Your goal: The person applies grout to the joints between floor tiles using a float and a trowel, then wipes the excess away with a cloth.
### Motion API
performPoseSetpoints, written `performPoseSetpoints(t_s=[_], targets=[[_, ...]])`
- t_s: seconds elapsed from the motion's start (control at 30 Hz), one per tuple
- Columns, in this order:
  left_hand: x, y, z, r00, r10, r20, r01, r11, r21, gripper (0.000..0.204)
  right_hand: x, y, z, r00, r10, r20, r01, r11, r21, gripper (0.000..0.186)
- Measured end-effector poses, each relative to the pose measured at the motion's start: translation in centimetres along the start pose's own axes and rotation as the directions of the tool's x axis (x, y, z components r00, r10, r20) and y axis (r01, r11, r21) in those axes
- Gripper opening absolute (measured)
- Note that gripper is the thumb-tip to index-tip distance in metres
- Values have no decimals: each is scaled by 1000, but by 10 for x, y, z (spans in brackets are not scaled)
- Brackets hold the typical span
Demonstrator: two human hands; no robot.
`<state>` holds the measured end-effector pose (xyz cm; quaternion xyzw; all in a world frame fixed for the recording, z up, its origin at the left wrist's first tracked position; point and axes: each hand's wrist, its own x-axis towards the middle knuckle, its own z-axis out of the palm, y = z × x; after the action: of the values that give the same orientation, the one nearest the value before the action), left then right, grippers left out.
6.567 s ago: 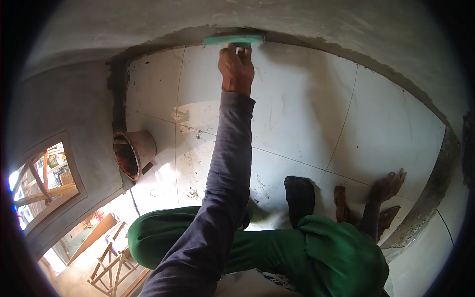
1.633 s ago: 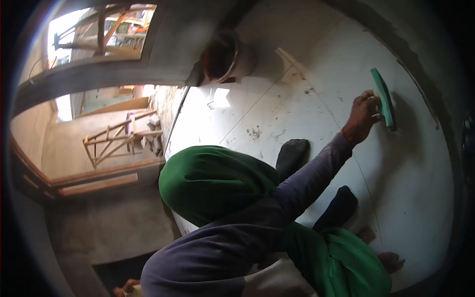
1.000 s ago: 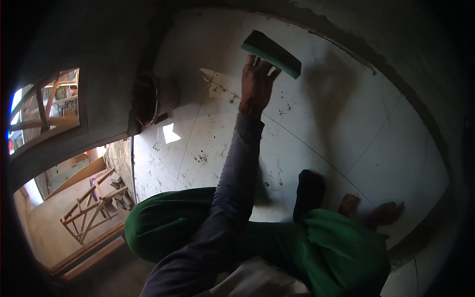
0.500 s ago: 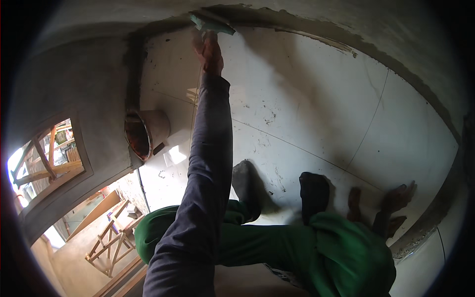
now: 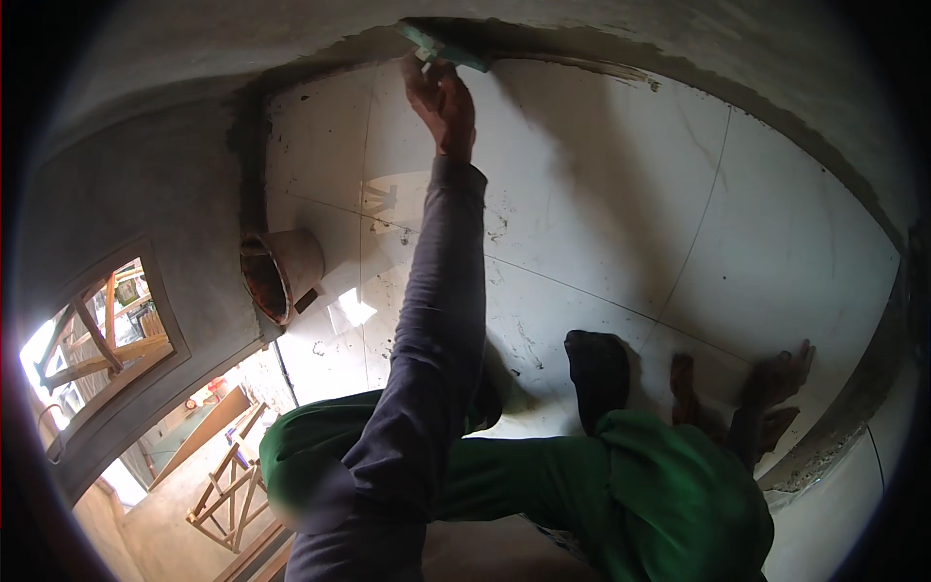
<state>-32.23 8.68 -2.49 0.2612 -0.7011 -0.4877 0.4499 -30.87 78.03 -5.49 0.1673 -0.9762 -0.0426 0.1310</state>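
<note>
My left hand (image 5: pixel 438 107) reaches to the top of the view, gripping a green plastering float (image 5: pixel 448 50) against the grey mortar strip (image 5: pixel 601 63) where the plastered wall meets the white tiled floor (image 5: pixel 592 252). My right hand (image 5: pixel 781 369) lies at the lower right on the tiles, fingers stretched out, beside brown pieces (image 5: pixel 684 388) that I cannot make out clearly. My dark-socked foot (image 5: pixel 596 378) rests on the tiles between my hands, below green trousers (image 5: pixel 679 495).
A stained bucket (image 5: pixel 286 272) lies or stands at the left wall (image 5: pixel 145 175), its rim toward that wall. An opening (image 5: pixel 107 330) in the wall shows timber beyond. At the lower left are a wooden frame (image 5: pixel 228 500) and a leaning board (image 5: pixel 199 436).
The float went from over the tiles at the right 1.6 seconds ago up to the wall's base, where it has stayed since half a second ago. The view has turned; my right hand stays down.
</note>
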Motion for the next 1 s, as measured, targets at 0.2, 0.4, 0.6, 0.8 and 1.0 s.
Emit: performPoseSetpoints(t_s=[0.2, 0.4, 0.6, 0.8, 1.0], targets=[[-44, 22, 59, 999, -44, -22, 45, 998, 51, 23, 0, -4, 2, 978, 199, 58, -203, 976, 78, 46], [-102, 67, 124, 996, -67, 53, 61, 993, 103, 25, -1, 0, 2, 974, 216, 61, -223, 964, 142, 52], [-94, 38, 79, 998, -14, -63, 19, 998, 68, 27, -2, 4, -1, 969, 234, 83, -242, 963, 115, 53], [13, -16, -18, 973, 15, -230, 10, 994, 107, 31, -1, 0, 3, 979, 189, 77, -197, 974, 111, 52], [-26, -5, 68, 939, 175, -298, -61, 933, 354, 22, -5, 16, 9, 1000, 25, 12, -25, 1000, -10, 51]])
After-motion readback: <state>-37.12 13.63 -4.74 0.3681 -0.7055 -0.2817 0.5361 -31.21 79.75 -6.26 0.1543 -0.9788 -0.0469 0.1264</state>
